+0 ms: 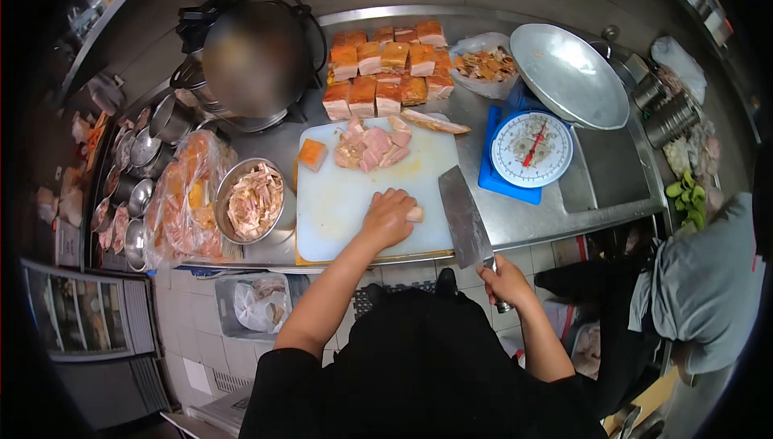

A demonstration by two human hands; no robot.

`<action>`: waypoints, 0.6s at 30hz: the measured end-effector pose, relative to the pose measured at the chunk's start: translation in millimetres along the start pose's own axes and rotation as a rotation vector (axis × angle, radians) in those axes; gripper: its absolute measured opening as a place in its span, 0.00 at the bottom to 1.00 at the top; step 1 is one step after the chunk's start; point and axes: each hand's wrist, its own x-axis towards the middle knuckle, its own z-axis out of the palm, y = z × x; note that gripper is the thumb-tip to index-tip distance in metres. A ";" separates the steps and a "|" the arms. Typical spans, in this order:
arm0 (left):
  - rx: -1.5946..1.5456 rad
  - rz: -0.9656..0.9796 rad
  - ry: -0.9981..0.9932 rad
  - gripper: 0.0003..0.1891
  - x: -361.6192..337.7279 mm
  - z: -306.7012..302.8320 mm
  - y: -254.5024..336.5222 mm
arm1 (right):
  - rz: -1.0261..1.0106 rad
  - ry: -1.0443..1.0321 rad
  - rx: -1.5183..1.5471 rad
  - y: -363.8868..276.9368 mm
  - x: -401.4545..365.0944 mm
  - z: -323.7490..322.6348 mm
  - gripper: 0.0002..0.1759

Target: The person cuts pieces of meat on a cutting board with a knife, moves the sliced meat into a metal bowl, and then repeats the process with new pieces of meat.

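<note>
My left hand (pixel 386 218) rests on the white cutting board (pixel 330 225), its fingers curled over a small piece of pork (pixel 415 214) that partly shows at their edge. In my right hand (pixel 506 279) is the handle of a cleaver (pixel 467 217); the broad blade points away from me over the board's right edge. Sliced pork (pixel 374 147) lies in a loose pile on the far part of the board. To its left sits a block of crispy pork belly (pixel 312 155), and a long strip of pork (pixel 435 122) lies at the far right corner.
Stacked pork belly blocks (pixel 394 56) stand behind the board. Right of them are a bag of scraps (pixel 485 64) and a dial scale (pixel 531 149) with a metal pan. A steel bowl of pork strips (pixel 256 201) stands left. A co-worker (pixel 700 278) bends at the right.
</note>
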 end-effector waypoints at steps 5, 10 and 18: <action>0.015 -0.062 0.000 0.21 -8.7 -8.5 2.3 | -0.023 -0.208 -0.012 19.2 16.2 -34.4 0.16; 0.008 -0.124 0.105 0.22 -15.5 -12.2 12.1 | -0.050 -0.211 -0.108 -13.1 9.7 -56.1 0.17; 0.094 -0.388 0.261 0.08 -23.5 5.5 25.4 | -0.417 -0.070 -0.823 -68.9 32.7 -57.2 0.22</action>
